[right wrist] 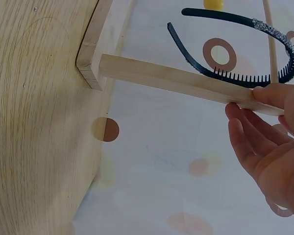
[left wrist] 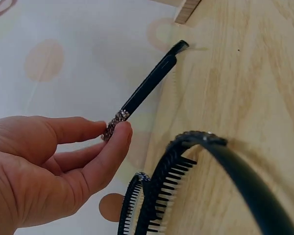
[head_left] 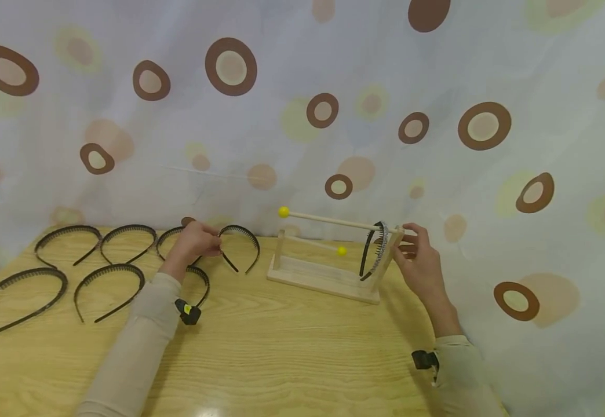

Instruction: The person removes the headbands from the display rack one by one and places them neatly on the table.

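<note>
My left hand (head_left: 194,243) pinches a black toothed headband (head_left: 245,230) between thumb and fingers. In the left wrist view, the fingertips sit on the glittery part of this headband (left wrist: 148,88). At the right, my right hand (head_left: 421,263) grips the top of an upright post (right wrist: 171,81) of a wooden rack (head_left: 323,280). The rack's upper rod (head_left: 334,220) ends in a yellow ball. A second glittery headband (right wrist: 225,16) hangs from that rod, close to the gripped post, its teeth showing on the inside.
Several more black headbands (head_left: 109,270) lie in two rows on the left of the wooden table (head_left: 281,353). A lower rod with a yellow ball (head_left: 342,251) is behind the rack's base. A patterned cloth (head_left: 281,133) rises along the table's back edge.
</note>
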Available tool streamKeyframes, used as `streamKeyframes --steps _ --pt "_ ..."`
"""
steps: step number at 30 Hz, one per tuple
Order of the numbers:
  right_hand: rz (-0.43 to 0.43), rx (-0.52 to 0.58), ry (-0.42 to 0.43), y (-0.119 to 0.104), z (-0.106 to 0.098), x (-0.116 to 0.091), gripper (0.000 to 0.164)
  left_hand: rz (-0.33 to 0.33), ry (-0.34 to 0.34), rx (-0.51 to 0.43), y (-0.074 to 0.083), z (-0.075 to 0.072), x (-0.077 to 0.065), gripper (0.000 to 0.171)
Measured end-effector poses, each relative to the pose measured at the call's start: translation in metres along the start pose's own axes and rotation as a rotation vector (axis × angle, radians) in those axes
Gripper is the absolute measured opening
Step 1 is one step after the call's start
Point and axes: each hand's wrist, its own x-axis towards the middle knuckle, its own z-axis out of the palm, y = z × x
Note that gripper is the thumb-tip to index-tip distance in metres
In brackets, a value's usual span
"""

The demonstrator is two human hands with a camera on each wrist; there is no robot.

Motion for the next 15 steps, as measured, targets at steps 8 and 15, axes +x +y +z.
streamKeyframes --steps 8,15 --pt "0.007 0.006 -0.013 -0.0029 -0.0024 -0.0010 0.057 -0.054 0.086 0.060 -0.0046 -0.0034 0.0021 0.045" --pt "0.028 0.024 -0.026 -0.0033 -0.0025 -0.0007 0.057 -0.019 0.098 0.260 0.0012 -0.0099 0.0000 0.028"
